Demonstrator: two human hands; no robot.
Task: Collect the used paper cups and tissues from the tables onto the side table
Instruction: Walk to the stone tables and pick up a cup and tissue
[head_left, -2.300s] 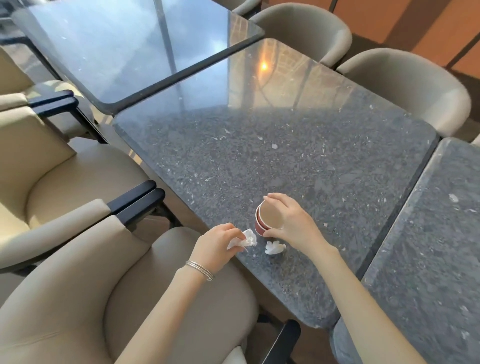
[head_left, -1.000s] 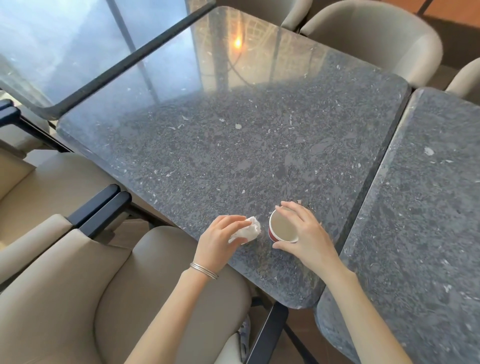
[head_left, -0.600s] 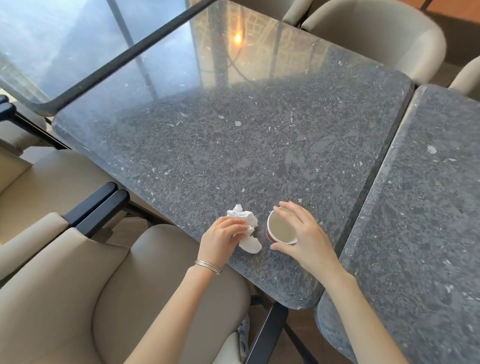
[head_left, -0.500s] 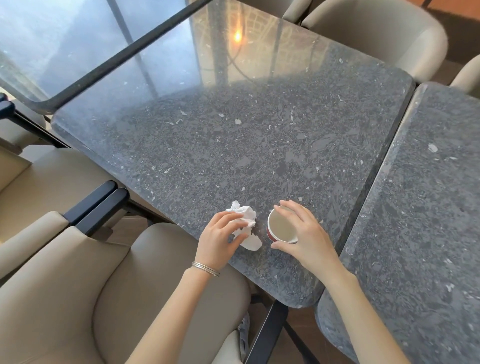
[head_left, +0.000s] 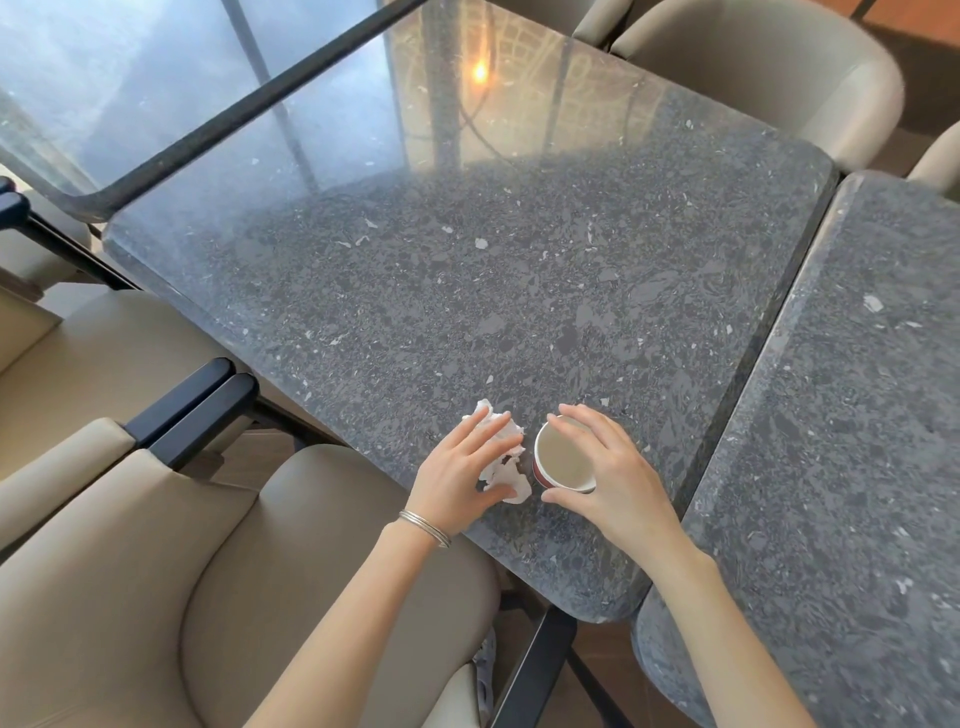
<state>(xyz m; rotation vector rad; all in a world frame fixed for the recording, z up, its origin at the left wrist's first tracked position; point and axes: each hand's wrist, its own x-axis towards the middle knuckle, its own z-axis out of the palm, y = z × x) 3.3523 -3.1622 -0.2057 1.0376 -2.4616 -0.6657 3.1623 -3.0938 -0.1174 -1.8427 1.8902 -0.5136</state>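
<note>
Standing upright, the red paper cup shows a beige inside.

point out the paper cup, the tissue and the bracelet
paper cup (head_left: 563, 460): head view, on its pale inside
tissue (head_left: 506, 478): head view, on the lower crumpled fold beside the cup
bracelet (head_left: 423, 525): head view, on the thin bands across the left wrist

No writing, label, brand or number could be read anywhere. The paper cup showed only a plain dark red side under a white rim.
</note>
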